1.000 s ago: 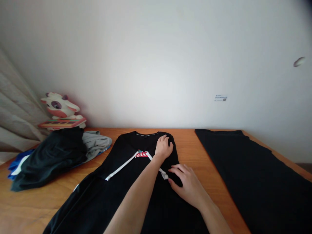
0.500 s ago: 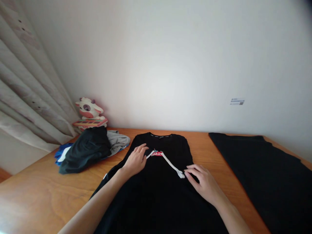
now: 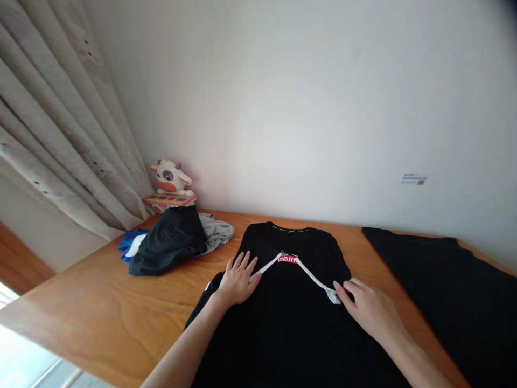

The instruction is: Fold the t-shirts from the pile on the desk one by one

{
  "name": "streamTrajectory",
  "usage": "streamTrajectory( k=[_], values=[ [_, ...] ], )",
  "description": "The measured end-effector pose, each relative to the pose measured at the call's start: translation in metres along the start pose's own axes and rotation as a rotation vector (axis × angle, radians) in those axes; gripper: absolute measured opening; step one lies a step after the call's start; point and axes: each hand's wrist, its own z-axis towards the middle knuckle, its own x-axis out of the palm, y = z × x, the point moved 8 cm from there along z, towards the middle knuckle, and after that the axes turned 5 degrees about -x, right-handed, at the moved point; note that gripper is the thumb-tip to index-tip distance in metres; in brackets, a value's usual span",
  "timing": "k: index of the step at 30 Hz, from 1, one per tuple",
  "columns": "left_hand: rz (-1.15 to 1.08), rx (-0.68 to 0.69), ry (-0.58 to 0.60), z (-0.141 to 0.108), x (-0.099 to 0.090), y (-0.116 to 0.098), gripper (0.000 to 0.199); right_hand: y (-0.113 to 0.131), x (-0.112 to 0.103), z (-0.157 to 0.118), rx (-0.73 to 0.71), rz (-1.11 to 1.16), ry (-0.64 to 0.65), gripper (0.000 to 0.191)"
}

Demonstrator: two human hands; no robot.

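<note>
A black shirt (image 3: 299,323) lies spread out with its neckline toward the wall. On its chest are a red label with white letters (image 3: 287,259) and two white strips slanting down and outward. My left hand (image 3: 238,277) lies on the shirt's left part, fingers spread, over the lower end of the left strip. My right hand (image 3: 363,302) is at the shirt's right edge, beside the bunched end of the right strip (image 3: 332,295). Its thumb and fingers are bent together at the black fabric; what is between them is too small to make out.
On the wooden table (image 3: 133,318), a clothes pile (image 3: 169,242) lies at the left, before a cow toy (image 3: 172,183). Another black garment (image 3: 444,280) lies flat at the right. A curtain (image 3: 60,118) hangs at the left, and a wall stands behind.
The view has swung left, so everything appears farther right. My left hand has lowered and spread onto the shirt. The fingers of my right hand have curled in at the shirt's edge.
</note>
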Motion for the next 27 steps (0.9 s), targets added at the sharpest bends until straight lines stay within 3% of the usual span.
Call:
streamTrajectory(
  k=[3,7,11,19,23,27],
  values=[
    [-0.029,-0.030,-0.007,0.003,-0.005,-0.010,0.057,0.008,0.004,0.017,0.070,-0.040,0.025,0.038],
    [-0.079,0.036,-0.067,0.002,-0.015,-0.019,0.047,0.028,0.032,0.029,0.051,0.039,0.076,0.056],
    [-0.115,0.122,-0.012,0.007,-0.010,-0.022,0.051,0.029,0.055,0.031,0.057,0.074,0.131,0.064],
    [-0.107,0.073,-0.045,0.040,-0.001,-0.017,0.048,0.014,0.053,0.053,0.042,0.077,0.081,0.061],
    [-0.138,0.110,-0.072,0.039,-0.007,-0.020,0.042,0.010,0.058,0.053,0.028,0.115,0.032,0.061],
    [-0.166,0.050,-0.106,0.037,-0.015,-0.017,0.032,0.007,0.067,0.054,0.038,0.109,0.046,0.067]
  ],
)
